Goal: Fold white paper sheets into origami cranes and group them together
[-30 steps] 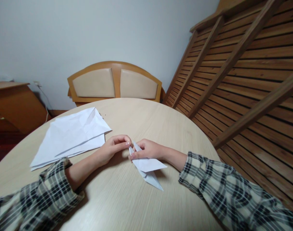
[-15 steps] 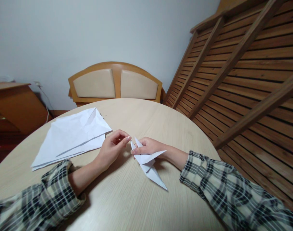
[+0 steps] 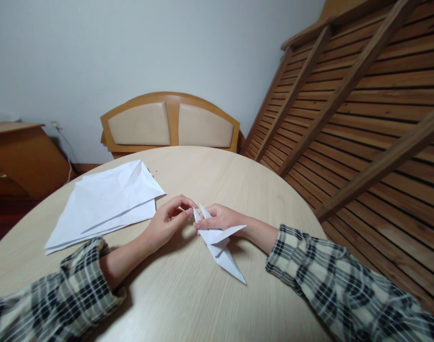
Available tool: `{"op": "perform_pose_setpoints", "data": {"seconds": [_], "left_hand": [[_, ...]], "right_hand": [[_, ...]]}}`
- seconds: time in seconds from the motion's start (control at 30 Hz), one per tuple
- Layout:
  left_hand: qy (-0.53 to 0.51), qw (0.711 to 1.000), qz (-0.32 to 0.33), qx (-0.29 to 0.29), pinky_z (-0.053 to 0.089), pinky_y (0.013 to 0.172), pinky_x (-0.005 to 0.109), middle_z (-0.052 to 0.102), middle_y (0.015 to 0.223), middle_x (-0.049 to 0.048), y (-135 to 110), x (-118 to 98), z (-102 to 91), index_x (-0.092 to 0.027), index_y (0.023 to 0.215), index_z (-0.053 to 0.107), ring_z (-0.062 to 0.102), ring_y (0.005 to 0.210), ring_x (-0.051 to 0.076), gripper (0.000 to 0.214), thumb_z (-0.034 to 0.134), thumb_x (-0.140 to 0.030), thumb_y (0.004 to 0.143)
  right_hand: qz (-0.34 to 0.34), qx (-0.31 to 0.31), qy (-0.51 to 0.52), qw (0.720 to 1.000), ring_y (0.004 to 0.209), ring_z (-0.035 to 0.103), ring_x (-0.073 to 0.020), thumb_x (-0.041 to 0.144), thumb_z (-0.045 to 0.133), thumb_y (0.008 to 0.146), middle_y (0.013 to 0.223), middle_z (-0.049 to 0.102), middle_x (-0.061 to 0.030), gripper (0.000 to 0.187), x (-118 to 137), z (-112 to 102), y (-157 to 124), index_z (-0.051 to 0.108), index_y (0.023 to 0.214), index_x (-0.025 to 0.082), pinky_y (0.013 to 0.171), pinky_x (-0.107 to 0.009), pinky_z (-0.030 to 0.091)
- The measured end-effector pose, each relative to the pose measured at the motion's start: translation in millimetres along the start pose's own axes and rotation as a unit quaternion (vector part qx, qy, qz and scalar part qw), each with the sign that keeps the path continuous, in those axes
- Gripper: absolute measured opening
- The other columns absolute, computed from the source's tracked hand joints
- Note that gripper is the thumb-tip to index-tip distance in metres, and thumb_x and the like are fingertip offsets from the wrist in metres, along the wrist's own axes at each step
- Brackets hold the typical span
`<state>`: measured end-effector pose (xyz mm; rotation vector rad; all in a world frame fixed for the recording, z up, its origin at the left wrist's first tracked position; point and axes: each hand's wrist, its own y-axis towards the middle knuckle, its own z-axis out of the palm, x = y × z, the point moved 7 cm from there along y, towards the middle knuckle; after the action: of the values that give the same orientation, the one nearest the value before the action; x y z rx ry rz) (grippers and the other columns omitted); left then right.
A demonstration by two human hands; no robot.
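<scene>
White paper folded into a pointed origami crane (image 3: 220, 237) is held just above the pale tabletop. My right hand (image 3: 220, 217) grips its body, thumb on top and the other fingers mostly hidden beneath. One long point reaches toward me, another flap juts out to the right, and narrow tips stick up near the thumb. At the far left tip, my left hand (image 3: 172, 218) is closed in a pinch, thumb and index finger against the paper's end. How much of the tip lies between those fingers is hard to see.
On the left of the round table (image 3: 259, 180) lie several creased white paper sheets (image 3: 106, 199), stacked loosely. A padded headboard (image 3: 170, 121) stands behind the table. Wooden slats (image 3: 359, 118) lean at the right, and a brown desk (image 3: 28, 156) is at the far left.
My left fingers have shifted slightly, the index finger now reaching over the tip of the crane. The right hand keeps its grip; the crane's near point has swung slightly left.
</scene>
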<state>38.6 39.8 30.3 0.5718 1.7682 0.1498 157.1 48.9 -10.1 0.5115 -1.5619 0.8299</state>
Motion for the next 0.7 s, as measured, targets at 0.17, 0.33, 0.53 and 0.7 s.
{"op": "perform_pose_setpoints", "data": {"seconds": [0.17,0.33,0.53,0.7], "left_hand": [[-0.004,1.0,0.014,0.007,0.049,0.065,0.025,0.064,0.079,0.0022,0.6,1.9,0.7,-0.016,0.082,0.065,0.06,0.072,0.014,0.013,0.062,-0.028,0.083],[0.007,1.0,0.009,-0.007,0.048,0.063,0.025,0.065,0.077,0.0023,1.4,3.3,-1.2,-0.016,0.079,0.066,0.059,0.07,0.014,0.012,0.062,-0.027,0.082],[-0.072,0.997,-0.026,-0.016,0.048,0.063,0.024,0.065,0.073,0.0006,1.3,7.9,0.2,-0.017,0.076,0.067,0.058,0.068,0.013,0.008,0.066,-0.025,0.079],[-0.233,0.966,-0.107,-0.021,0.046,0.062,0.02,0.064,0.076,-0.0011,-3.7,18.8,10.0,-0.019,0.077,0.067,0.055,0.065,0.01,0.007,0.069,-0.025,0.077]], "right_hand": [[-0.006,0.014,0.003,1.0,0.051,0.046,-0.0064,0.04,0.078,0.07,0.06,0.054,0.0038,0.033,-5.0,0.5,3.2,0.061,0.073,0.011,0.048,-0.021,0.031],[-0.023,0.01,0.012,1.0,0.053,0.047,-0.0069,0.046,0.08,0.066,0.063,0.055,0.0028,0.04,-9.6,-0.4,5.0,0.06,0.072,0.012,0.048,-0.02,0.033],[-0.025,0.015,-0.002,1.0,0.05,0.044,-0.0059,0.047,0.08,0.065,0.058,0.051,0.005,0.041,-6.8,0.9,4.4,0.058,0.072,0.013,0.046,-0.02,0.031],[-0.011,0.009,0.003,1.0,0.049,0.046,-0.0061,0.053,0.078,0.066,0.062,0.055,0.0039,0.047,-7.5,2.0,4.4,0.061,0.082,0.013,0.045,-0.02,0.032]]}}
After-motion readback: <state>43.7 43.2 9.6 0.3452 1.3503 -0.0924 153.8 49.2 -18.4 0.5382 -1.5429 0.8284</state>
